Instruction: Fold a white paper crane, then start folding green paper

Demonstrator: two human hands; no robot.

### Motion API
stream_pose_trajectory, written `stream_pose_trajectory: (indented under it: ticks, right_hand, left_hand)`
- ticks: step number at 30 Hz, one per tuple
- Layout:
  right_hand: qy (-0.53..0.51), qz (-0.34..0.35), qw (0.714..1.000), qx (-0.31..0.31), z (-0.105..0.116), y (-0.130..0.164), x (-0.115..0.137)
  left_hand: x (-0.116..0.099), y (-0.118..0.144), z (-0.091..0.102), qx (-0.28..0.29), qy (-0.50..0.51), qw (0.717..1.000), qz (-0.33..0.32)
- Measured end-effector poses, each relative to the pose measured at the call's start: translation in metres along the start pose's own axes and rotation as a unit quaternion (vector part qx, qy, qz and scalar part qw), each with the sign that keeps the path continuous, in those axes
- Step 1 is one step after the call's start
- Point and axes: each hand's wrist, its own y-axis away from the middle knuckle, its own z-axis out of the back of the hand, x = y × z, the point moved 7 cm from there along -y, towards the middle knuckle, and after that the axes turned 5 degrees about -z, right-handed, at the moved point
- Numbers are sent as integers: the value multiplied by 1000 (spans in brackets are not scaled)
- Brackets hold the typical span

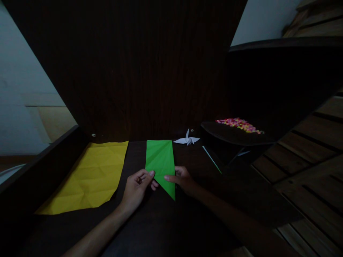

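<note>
A folded sheet of green paper (160, 157) lies in front of me, its near end running down to a slanted point at the right. My left hand (138, 185) pinches its lower left edge between thumb and fingers. On the right edge, my right hand (183, 180) grips the paper with the thumb on top and the fingers partly hidden beneath. Just beyond the paper's far right corner rests a white origami crane (188, 140). To the left is spread a large creased sheet of yellow paper (93, 178).
A dark upright panel (158, 71) closes off the back of the dark tabletop (152, 232). At right, a curved shelf (241, 140) bears a heap of small pink, red and yellow pieces (239, 125). A thin white-and-green strip (211, 159) lies below it. Wooden slats (316, 171) stretch beyond.
</note>
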Motion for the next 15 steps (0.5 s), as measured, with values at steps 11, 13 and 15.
stream_pose_trajectory:
  ticks: [11,13,15]
  right_hand:
    - [31,-51,996,66,-12,5,-4]
    - [19,-53,996,67,-13,5,-4]
    - [8,-52,997,65,-14,4,-5]
  left_hand:
    - [2,1,6,-27,-11,999,15]
    - [1,2,6,-30,-16,999,16]
    - [1,2,6,-33,-19,999,18]
